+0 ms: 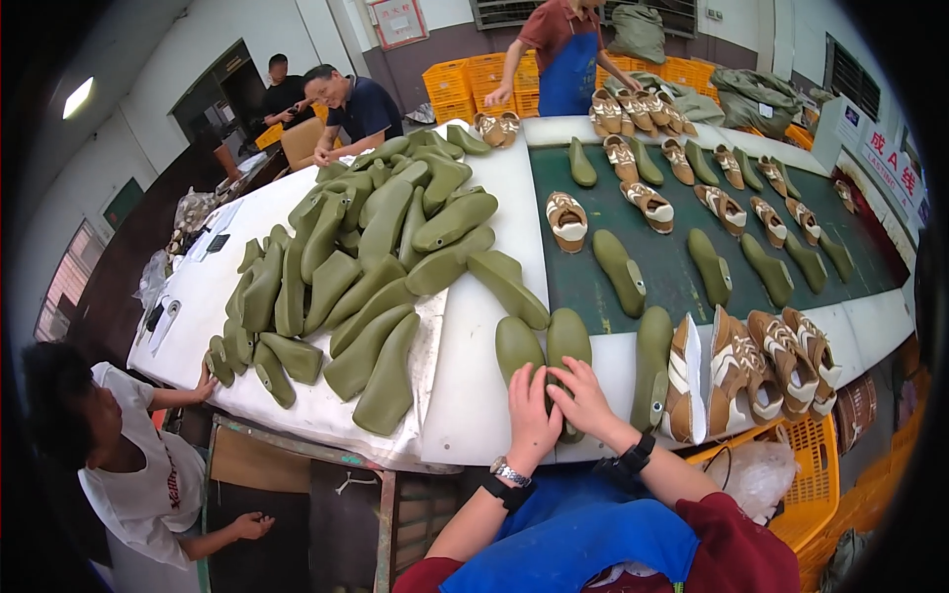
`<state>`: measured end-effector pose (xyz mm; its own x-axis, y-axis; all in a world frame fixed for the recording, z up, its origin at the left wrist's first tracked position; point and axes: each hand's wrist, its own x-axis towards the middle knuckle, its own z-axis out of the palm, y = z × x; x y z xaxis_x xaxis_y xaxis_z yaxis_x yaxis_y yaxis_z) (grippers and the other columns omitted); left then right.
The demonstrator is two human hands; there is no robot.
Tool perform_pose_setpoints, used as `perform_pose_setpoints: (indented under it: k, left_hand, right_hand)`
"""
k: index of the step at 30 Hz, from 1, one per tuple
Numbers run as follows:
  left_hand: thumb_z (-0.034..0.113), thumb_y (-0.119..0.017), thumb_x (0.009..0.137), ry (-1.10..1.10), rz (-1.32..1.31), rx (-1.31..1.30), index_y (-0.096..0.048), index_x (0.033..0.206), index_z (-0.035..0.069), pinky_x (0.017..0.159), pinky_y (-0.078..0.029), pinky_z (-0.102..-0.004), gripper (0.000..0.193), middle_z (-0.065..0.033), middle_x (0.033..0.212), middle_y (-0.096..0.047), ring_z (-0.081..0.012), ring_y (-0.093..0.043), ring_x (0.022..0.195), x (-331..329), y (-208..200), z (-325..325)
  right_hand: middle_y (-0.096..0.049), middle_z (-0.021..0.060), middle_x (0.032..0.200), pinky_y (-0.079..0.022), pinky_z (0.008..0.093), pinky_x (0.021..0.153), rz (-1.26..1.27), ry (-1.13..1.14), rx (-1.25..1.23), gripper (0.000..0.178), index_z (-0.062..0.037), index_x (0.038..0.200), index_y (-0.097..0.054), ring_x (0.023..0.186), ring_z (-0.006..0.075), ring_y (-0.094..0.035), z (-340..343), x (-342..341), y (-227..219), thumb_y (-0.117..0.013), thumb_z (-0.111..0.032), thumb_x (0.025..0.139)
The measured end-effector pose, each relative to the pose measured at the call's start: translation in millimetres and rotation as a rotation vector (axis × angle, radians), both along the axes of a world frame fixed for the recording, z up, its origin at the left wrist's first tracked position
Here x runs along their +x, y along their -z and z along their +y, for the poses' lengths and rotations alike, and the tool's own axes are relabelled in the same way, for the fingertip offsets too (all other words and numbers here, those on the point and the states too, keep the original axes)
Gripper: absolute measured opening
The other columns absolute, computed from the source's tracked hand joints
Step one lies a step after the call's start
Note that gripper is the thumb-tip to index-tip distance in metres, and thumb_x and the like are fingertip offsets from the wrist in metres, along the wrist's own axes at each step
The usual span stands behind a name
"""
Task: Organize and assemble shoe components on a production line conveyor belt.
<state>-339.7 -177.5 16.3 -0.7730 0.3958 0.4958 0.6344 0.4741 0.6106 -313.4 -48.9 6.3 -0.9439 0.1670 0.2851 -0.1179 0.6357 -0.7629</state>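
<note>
Two olive-green shoe lasts, a left one (518, 343) and a right one (569, 334), lie side by side at the white table edge before me. My left hand (534, 423) has its fingers bent over the near end of the left last. On the near part of the right last, my right hand (585, 403) rests with curled fingers; both hands nearly touch, and they hide the lasts' near ends. Just right of them lies another green last (651, 361). Beyond it a row of brown-and-white sneakers (730, 371) stands along the edge.
A large heap of green lasts (386, 222) covers the white table on the left. Ahead, a green conveyor belt (583, 287) carries rows of lasts and sneakers. A yellow crate (816, 465) stands at lower right. Co-workers are at the left (148, 465) and far side (568, 59).
</note>
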Motion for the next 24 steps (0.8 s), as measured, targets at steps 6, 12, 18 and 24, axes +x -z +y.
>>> perform_pose_setpoints:
  k: [6,12,18,24]
  left_hand:
    - [0.009,-0.06,0.085,0.001,-0.479,0.313,-0.023,0.141,-0.001,0.109,-0.027,-0.0393,0.068,-0.0224,0.144,-0.026,-0.0315,-0.028,0.135,-10,21,-21]
    - [0.004,-0.056,0.086,0.2,-1.071,0.389,-0.037,0.138,0.002,0.106,-0.032,-0.0333,0.055,-0.015,0.134,-0.046,-0.0224,-0.041,0.127,-68,-38,-70]
    - [0.035,-0.061,0.083,0.206,-0.437,-0.511,-0.037,0.137,0.008,0.085,-0.049,-0.0419,0.065,-0.0221,0.114,-0.061,-0.0365,-0.061,0.101,-136,-114,11]
    - [0.048,-0.055,0.085,0.064,-0.389,-0.98,-0.039,0.136,0.008,0.087,-0.048,-0.0427,0.067,-0.02,0.116,-0.061,-0.0338,-0.06,0.105,-178,-60,95]
  right_hand:
    - [-0.051,0.0204,0.123,-0.032,0.049,0.102,0.14,0.037,0.097,0.037,-0.0073,0.115,-0.06,0.119,0.0426,-0.041,-18,-5,-11,-0.062,-0.029,0.084]
    - [-0.058,0.0116,0.111,-0.03,0.0562,0.098,0.207,-0.075,0.454,0.041,-0.0156,0.114,-0.061,0.112,0.0335,-0.047,-27,-5,-32,-0.06,-0.041,0.082]
    - [-0.058,0.0143,0.108,-0.029,0.0557,0.099,0.162,-0.036,0.475,0.046,-0.0165,0.115,-0.06,0.111,0.031,-0.048,-30,-6,-29,-0.063,-0.041,0.076]
    - [-0.059,0.0148,0.106,-0.029,0.0548,0.099,0.142,-0.017,0.456,0.045,-0.0147,0.112,-0.061,0.108,0.0295,-0.05,-32,-6,-27,-0.061,-0.04,0.075]
